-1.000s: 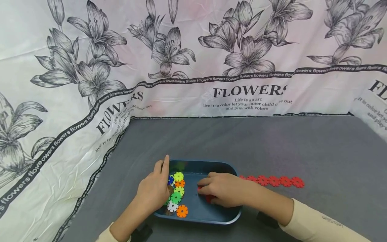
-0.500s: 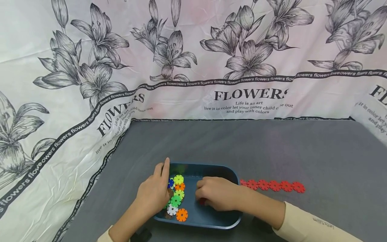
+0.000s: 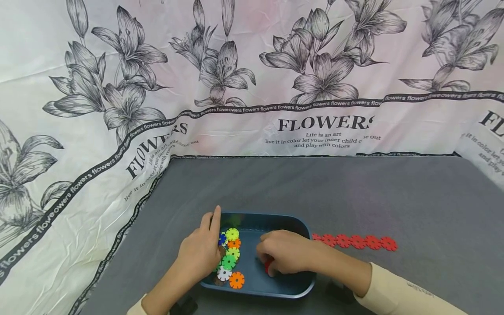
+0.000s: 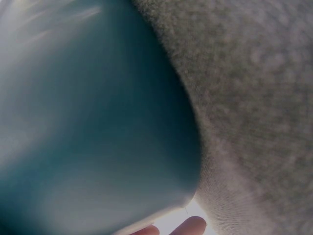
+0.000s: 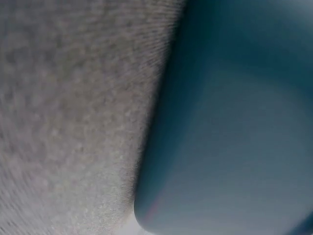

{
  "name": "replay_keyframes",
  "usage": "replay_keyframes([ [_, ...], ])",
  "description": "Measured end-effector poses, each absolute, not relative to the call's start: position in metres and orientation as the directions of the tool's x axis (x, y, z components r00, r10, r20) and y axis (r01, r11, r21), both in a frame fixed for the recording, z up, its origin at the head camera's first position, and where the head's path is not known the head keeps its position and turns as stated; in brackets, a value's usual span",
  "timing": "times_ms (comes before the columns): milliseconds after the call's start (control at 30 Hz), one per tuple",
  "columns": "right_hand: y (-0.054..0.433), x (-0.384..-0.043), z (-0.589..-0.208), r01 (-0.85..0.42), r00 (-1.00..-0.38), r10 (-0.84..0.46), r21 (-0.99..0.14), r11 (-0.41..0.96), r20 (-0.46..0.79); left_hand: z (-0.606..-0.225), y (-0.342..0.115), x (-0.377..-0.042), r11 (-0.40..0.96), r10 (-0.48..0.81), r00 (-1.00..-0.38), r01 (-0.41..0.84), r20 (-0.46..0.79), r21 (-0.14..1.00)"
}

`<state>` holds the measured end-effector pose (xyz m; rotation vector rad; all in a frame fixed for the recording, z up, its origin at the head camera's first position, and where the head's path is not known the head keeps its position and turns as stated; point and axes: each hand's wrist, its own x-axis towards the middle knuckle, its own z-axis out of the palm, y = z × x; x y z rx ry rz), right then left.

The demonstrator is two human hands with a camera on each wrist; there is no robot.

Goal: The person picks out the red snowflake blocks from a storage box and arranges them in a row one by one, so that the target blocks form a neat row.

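Observation:
In the head view my left hand (image 3: pixel 200 250) rests along the left rim of a dark blue tray (image 3: pixel 284 288), fingers extended toward the far side; its thumb is hidden. Two of its fingertips (image 4: pixel 190 226) show past the tray wall in the left wrist view. My right hand (image 3: pixel 285 251) reaches into the tray's right half. It pinches a red notched building disc (image 3: pixel 268 265), mostly covered by the fingers. Whether more red discs lie under that hand, I cannot tell. Loose discs, including an orange one (image 3: pixel 237 280) and a green one (image 3: pixel 229 262), lie at the tray's left end.
A chain of red discs (image 3: pixel 358 242) stretches to the right of the tray on the grey cloth (image 3: pixel 275 183). Its near end passes behind the right forearm. A flower-printed fabric (image 3: pixel 236 131) hangs behind and at the left.
The right hand's fingers have curled in from a more spread pose and shifted slightly, with the red disc now between them. My left hand keeps its place on the tray.

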<state>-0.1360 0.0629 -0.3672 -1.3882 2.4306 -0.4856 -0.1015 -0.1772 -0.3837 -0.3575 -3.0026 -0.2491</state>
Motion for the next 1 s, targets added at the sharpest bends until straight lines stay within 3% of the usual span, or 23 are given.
replay_keyframes([
  [233, 0.068, -0.136, -0.369, -0.719, -0.502, -0.865, -0.561, 0.411, 0.010, -0.385, -0.178, -0.101, 0.955, 0.240, -0.960, 0.260, 0.144, 0.145],
  [400, 0.071, -0.137, -0.367, -0.673, -0.517, -0.856, -0.626, 0.394, 0.016, -0.384, -0.178, -0.100, 0.952, 0.246, -0.956, 0.269, 0.159, 0.144],
  [1000, 0.076, -0.142, -0.364, -0.566, -0.602, -0.798, -0.725, 0.392, 0.039, -0.383, -0.177, -0.099, 0.955, 0.234, -0.963, 0.254, 0.137, 0.152],
])
